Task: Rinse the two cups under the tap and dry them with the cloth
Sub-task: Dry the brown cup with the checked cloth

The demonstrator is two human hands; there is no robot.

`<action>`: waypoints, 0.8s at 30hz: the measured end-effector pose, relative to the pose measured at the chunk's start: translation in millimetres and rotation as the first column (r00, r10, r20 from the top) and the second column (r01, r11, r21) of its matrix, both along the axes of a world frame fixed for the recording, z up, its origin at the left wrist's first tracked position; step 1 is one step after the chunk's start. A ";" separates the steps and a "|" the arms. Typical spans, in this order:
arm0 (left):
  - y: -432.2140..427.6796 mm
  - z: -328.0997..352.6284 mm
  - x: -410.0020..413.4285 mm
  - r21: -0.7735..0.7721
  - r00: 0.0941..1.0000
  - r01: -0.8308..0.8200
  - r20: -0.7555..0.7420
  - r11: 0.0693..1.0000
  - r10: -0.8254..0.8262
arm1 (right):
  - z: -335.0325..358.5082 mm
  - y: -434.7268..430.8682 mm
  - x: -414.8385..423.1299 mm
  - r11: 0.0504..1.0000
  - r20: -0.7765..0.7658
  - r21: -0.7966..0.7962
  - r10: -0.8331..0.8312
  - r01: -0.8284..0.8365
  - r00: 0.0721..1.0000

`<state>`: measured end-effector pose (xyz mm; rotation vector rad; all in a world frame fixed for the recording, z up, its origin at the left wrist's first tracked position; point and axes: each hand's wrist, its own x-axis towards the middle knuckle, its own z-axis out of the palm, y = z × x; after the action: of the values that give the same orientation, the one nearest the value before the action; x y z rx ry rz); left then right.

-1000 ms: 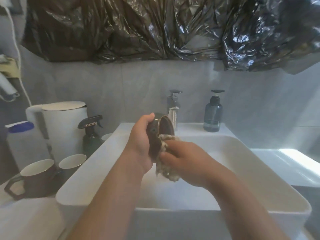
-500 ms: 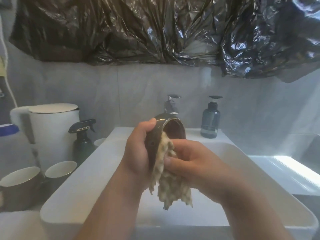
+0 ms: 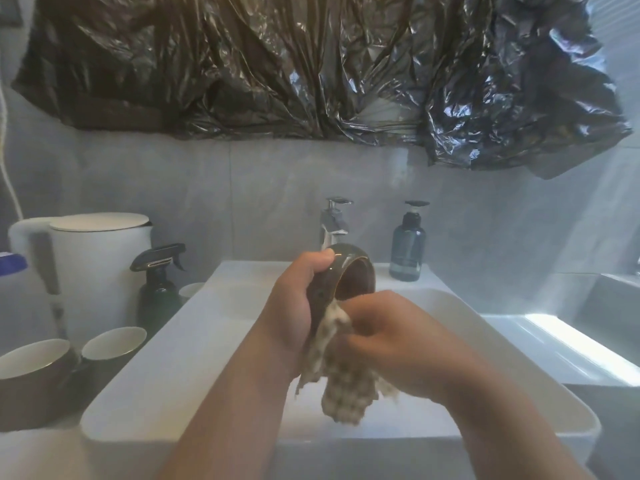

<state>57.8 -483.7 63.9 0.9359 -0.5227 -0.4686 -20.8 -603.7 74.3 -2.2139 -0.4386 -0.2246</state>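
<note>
My left hand [image 3: 294,303] grips a dark brown cup [image 3: 349,271] on its side above the white sink [image 3: 145,368], its mouth turned to the right. My right hand [image 3: 391,337] holds a beige waffle cloth [image 3: 341,379] against the cup's lower rim; the cloth's loose end hangs down below both hands. The chrome tap [image 3: 334,221] stands just behind the cup, and I see no water running. Two more dark cups with white insides, one large [image 3: 33,368] and one smaller [image 3: 112,344], stand upright on the counter left of the sink.
A white kettle [image 3: 93,265] and a dark spray bottle [image 3: 160,289] stand at the left behind the cups. A blue soap dispenser [image 3: 408,249] sits at the sink's back right. Black plastic sheeting [image 3: 311,71] hangs on the wall above.
The cloth has slid from the cup's side down to its lower rim, and more of it hangs free below my hands. The cup's mouth shows more openly.
</note>
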 end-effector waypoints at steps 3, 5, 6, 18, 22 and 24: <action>-0.8 2.2 -4.3 -0.008 0.999 0.046 0.006 0.999 -0.046 | -7.8 0.3 7.0 0.922 -0.034 0.372 0.131 -0.109 0.991; 1.0 4.7 -2.3 -0.023 0.999 0.033 -0.007 0.999 -0.033 | -14.5 4.4 13.0 0.761 -0.051 0.629 0.243 -0.158 0.969; 1.7 5.9 -1.7 -0.025 1.000 0.021 -0.016 0.999 -0.021 | -15.8 5.2 14.1 0.747 -0.043 0.644 0.254 -0.168 0.966; 1.5 3.6 -1.0 -0.103 0.997 -0.046 0.050 0.994 0.052 | -11.6 23.5 -0.1 0.801 0.330 -0.409 -0.317 0.438 0.889; -0.5 1.8 0.3 -0.031 0.992 -0.115 0.053 0.993 0.116 | -3.5 25.9 -5.3 0.732 0.341 -0.542 -0.258 0.414 0.904; 0.0 1.2 1.0 0.002 0.993 -0.107 0.058 0.994 0.107 | 4.2 24.7 -8.1 0.760 0.276 -0.523 -0.278 0.386 0.920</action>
<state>58.8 -483.7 65.2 0.9791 -0.5208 -0.3469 -28.9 -579.0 78.5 -2.8815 -0.2115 -0.5545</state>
